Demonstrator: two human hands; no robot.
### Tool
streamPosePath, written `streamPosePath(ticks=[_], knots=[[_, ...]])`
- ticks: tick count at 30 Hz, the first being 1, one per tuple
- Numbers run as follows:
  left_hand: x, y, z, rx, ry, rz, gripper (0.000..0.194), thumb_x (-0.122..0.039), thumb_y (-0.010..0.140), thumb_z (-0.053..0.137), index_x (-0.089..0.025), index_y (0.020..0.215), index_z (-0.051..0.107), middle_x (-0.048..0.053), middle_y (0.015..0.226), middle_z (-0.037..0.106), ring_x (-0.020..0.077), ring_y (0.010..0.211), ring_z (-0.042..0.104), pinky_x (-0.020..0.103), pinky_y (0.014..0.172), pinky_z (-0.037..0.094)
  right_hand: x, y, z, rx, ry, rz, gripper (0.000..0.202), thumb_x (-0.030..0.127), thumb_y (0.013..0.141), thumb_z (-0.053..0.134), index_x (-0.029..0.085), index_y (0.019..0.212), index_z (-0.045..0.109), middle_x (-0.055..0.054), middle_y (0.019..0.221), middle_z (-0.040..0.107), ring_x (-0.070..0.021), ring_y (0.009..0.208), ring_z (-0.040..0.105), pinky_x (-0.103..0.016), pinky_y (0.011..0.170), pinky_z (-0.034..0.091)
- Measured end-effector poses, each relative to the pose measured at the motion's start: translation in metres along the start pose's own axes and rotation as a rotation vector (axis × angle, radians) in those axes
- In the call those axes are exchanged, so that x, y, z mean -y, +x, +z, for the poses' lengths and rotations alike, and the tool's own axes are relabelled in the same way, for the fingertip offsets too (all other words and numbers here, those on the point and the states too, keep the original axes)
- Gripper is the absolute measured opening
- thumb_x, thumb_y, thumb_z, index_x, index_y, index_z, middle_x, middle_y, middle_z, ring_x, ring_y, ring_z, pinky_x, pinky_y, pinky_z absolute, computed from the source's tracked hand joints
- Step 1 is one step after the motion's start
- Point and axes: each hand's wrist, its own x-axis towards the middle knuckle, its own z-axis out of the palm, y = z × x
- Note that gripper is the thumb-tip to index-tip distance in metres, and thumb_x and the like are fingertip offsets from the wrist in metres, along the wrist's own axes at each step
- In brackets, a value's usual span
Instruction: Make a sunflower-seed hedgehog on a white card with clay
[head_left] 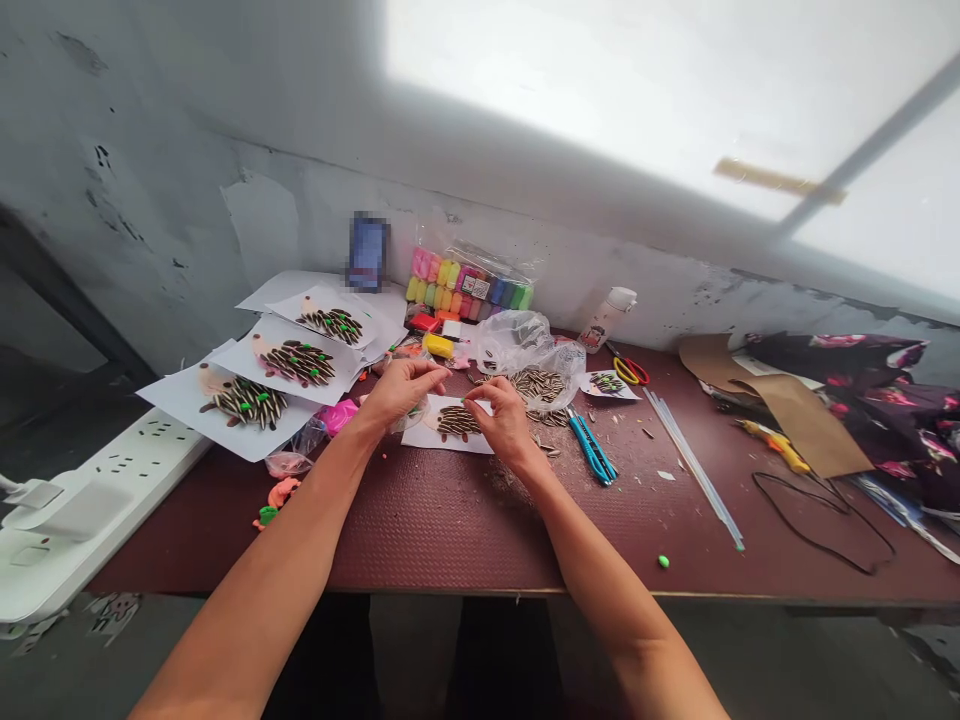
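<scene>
A white paper card lies in front of me, with striped sunflower seeds set on it in rows. My right hand is over the card's right side, thumb and finger pinched on what looks like a tiny bit of green clay. Above the card's left edge, my left hand has its fingers pressed together; whatever they hold is too small to make out. Partly behind that hand is a clear bag with some green in it. A heap of loose seeds lies just beyond my right hand.
Seed hedgehog pictures overlap at left, near a white power strip. Colored clay packs, a plastic bag and a bottle line the back. Blue pliers, glue sticks and a yellow glue gun lie right.
</scene>
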Motion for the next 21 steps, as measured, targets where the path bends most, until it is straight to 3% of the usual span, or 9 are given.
streamPosePath(ticks=[8, 15, 21], knots=[[0.002, 0.001, 0.000, 0.027, 0.195, -0.012, 0.026, -0.038, 0.075, 0.068, -0.013, 0.067, 0.072, 0.003, 0.062, 0.067, 0.0078, 0.043, 0.039, 0.022, 0.043, 0.028, -0.009, 0.001, 0.009, 0.063, -0.139, 0.019, 0.008, 0.016, 0.086, 0.067, 0.021, 0.084, 0.074, -0.003, 0.091, 0.060, -0.0184, 0.089, 0.057, -0.032, 0.086, 0.044], [0.007, 0.003, 0.001, 0.109, 0.582, -0.009, 0.032, -0.037, 0.079, 0.054, -0.014, 0.082, 0.076, 0.005, 0.069, 0.073, 0.0166, 0.060, 0.059, 0.026, 0.059, 0.043, -0.010, 0.003, 0.013, 0.103, -0.217, 0.038, 0.009, 0.013, 0.085, 0.068, 0.020, 0.084, 0.074, -0.004, 0.093, 0.060, -0.0187, 0.093, 0.058, -0.031, 0.088, 0.044], [0.004, -0.001, 0.003, 0.188, 0.819, -0.013, 0.035, -0.033, 0.084, 0.050, -0.015, 0.092, 0.080, 0.007, 0.075, 0.076, 0.0223, 0.075, 0.068, 0.029, 0.069, 0.045, -0.007, 0.003, 0.014, 0.113, -0.258, 0.043, 0.008, 0.014, 0.086, 0.068, 0.019, 0.085, 0.074, -0.005, 0.094, 0.060, -0.0193, 0.092, 0.058, -0.032, 0.087, 0.045]])
